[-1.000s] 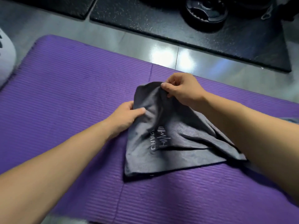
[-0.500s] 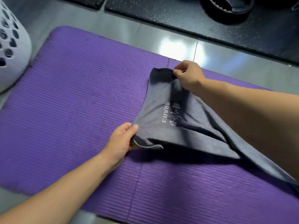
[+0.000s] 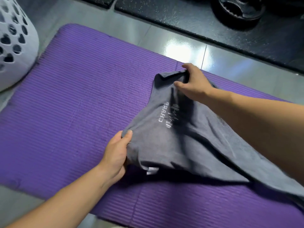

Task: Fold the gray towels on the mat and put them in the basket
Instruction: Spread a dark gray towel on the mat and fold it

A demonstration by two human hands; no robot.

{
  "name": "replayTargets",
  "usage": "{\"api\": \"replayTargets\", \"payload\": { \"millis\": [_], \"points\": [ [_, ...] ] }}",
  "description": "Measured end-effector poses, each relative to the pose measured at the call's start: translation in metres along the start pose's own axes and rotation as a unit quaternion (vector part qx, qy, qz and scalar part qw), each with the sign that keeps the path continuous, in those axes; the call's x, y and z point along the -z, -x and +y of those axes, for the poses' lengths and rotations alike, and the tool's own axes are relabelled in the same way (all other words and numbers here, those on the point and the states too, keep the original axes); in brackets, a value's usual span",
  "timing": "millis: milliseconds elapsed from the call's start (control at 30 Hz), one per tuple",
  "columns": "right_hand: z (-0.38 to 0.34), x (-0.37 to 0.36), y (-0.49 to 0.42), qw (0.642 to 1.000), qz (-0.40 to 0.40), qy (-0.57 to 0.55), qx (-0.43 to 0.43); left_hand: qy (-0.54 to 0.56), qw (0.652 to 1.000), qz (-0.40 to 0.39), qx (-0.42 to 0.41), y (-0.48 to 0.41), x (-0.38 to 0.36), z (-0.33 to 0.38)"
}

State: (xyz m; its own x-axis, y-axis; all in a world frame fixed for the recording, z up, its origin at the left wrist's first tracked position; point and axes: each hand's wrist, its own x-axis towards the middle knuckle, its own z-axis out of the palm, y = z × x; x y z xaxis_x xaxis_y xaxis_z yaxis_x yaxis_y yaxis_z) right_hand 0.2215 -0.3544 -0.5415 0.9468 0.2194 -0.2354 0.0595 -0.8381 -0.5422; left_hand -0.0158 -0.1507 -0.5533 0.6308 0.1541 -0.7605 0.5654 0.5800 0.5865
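The left hand (image 3: pixel 117 153) is seen clamped on the near left corner of the gray towel (image 3: pixel 189 145), thumb laid on top, the other fingers tucked out of sight beneath the cloth. Across from it, the far edge is pinched by the right hand (image 3: pixel 193 84), with the fabric bunched between thumb and curled fingers. The towel is held stretched between the two grips over the right half of the purple ribbed mat (image 3: pixel 82 104), and a dark shadow is thrown under its near edge. Its remaining length is trailed away under the right forearm toward the lower right border of the view.

Now the container: a white basket (image 3: pixel 18 40), its wall punched with rounded holes, is stood on the floor just beside the mat's far left corner. Only darkness is shown through the holes, so what lies inside cannot be told.

On to the writing: white letters are printed sideways on the towel's upper face, and "CHAR" can be made out before the rest is lost to blur. A white line logo (image 3: pixel 171 116) is set beside the letters, with barred ends like a barbell. A small white tag (image 3: pixel 152 170) is seen poking out at the near hem.

Beyond the mat, glossy gray floor tiles (image 3: pixel 184 46) are lit by a bright reflection, and a black weight plate (image 3: pixel 238 12) is laid on speckled black rubber flooring (image 3: pixel 172 18).
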Motion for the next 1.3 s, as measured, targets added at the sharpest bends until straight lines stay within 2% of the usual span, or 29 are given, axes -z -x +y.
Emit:
{"api": "replayTargets", "payload": {
  "millis": [133,233,333,433,500,567,600,700,733,767,867,900,967,1000,1067,1133,1233,1300],
  "points": [
    [-0.003,-0.012,0.0,0.998,-0.054,-0.013,0.017,-0.188,0.982,0.018,0.013,-0.005,0.015,0.002],
    [0.0,-0.018,0.005,0.996,-0.076,0.011,0.038,-0.355,0.934,-0.008,-0.027,-0.006,0.019,-0.003],
    [0.001,-0.016,0.009,0.996,-0.073,0.01,0.043,-0.399,0.914,-0.073,0.021,-0.01,0.03,0.009],
    [0.001,-0.015,0.017,0.998,-0.027,0.015,0.052,-0.435,0.887,-0.123,0.089,-0.012,0.05,0.033],
    [0.004,-0.012,0.028,0.999,0.003,0.017,0.047,-0.498,0.849,-0.142,0.106,-0.012,0.054,0.046],
    [0.015,-0.008,0.041,0.999,0.021,0.021,0.037,-0.574,0.805,-0.127,0.083,-0.014,0.046,0.057],
    [0.023,-0.005,0.048,0.999,0.027,0.025,0.031,-0.62,0.778,-0.092,0.045,-0.014,0.039,0.062],
    [0.057,0.012,0.077,0.998,0.044,0.049,0.014,-0.741,0.662,0.049,-0.101,-0.016,0.01,0.068],
    [0.07,0.021,0.088,0.997,0.047,0.054,0.001,-0.744,0.648,0.058,-0.152,-0.017,-0.001,0.067],
    [0.085,0.032,0.1,0.997,0.046,0.061,-0.016,-0.733,0.649,0.037,-0.201,-0.019,-0.014,0.064],
    [0.132,0.065,0.134,0.992,0.03,0.087,-0.081,-0.694,0.656,-0.092,-0.284,-0.028,-0.063,0.053],
    [0.146,0.076,0.144,0.99,0.024,0.093,-0.101,-0.704,0.636,-0.12,-0.29,-0.032,-0.081,0.047],
    [0.171,0.097,0.163,0.987,0.022,0.099,-0.127,-0.751,0.559,-0.156,-0.316,-0.039,-0.116,0.032],
    [0.183,0.107,0.171,0.985,0.028,0.104,-0.136,-0.763,0.533,-0.174,-0.321,-0.041,-0.135,0.024],
    [0.204,0.125,0.183,0.982,0.032,0.114,-0.148,-0.78,0.51,-0.209,-0.298,-0.043,-0.166,0.012],
    [0.229,0.145,0.189,0.981,0.003,0.114,-0.155,-0.808,0.472,-0.227,-0.269,-0.043,-0.189,0.003],
    [0.271,0.174,0.178,0.978,-0.062,0.128,-0.15,-0.856,0.415,-0.22,-0.218,-0.042,-0.214,0.001],
    [0.296,0.187,0.168,0.979,-0.077,0.113,-0.149,-0.873,0.39,-0.218,-0.196,-0.038,-0.233,0.003]
  ]
}}
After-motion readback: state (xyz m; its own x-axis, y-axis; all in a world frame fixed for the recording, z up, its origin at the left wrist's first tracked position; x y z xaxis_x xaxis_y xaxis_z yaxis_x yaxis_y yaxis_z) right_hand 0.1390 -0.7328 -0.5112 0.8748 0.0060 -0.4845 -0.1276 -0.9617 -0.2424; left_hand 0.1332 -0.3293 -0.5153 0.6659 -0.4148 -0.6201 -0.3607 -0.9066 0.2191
